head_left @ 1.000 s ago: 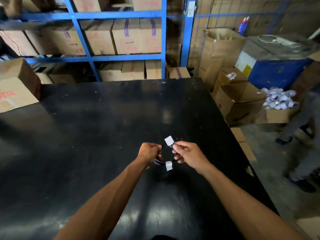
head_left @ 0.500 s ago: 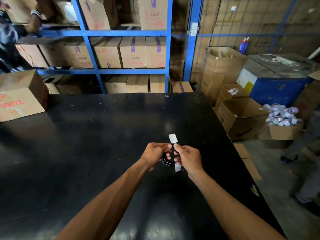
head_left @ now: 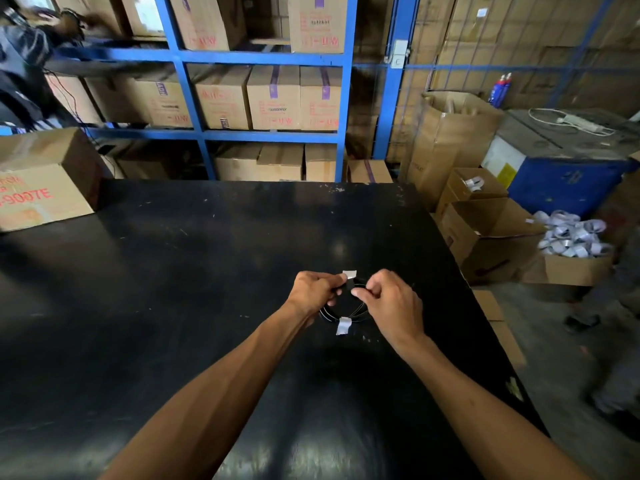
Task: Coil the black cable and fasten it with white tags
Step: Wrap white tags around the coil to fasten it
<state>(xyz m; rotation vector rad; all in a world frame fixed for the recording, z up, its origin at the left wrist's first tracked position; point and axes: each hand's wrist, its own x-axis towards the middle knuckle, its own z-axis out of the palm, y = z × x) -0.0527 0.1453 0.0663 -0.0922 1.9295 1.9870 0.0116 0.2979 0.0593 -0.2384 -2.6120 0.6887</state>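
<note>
A small coil of black cable [head_left: 329, 315] is held just above the black table [head_left: 194, 271], right of its middle. One white tag [head_left: 349, 274] sticks up at the coil's far side and another white tag [head_left: 343, 326] wraps its near side. My left hand [head_left: 313, 289] pinches the coil's left side beside the far tag. On the coil's right side, my right hand [head_left: 388, 301] is closed with its fingertips at the strands. Both hands hide much of the loop.
A closed carton [head_left: 41, 181] stands on the table's far left corner. Blue shelving [head_left: 270, 60] full of cartons runs behind the table. To the right on the floor are open boxes [head_left: 491, 237], one heaped with tagged coils [head_left: 571, 237]. A person's legs [head_left: 620, 341] stand at the right.
My hands have drawn a little apart, so the coil shows wider between them. The view has tilted up and the far tag now lies flatter.
</note>
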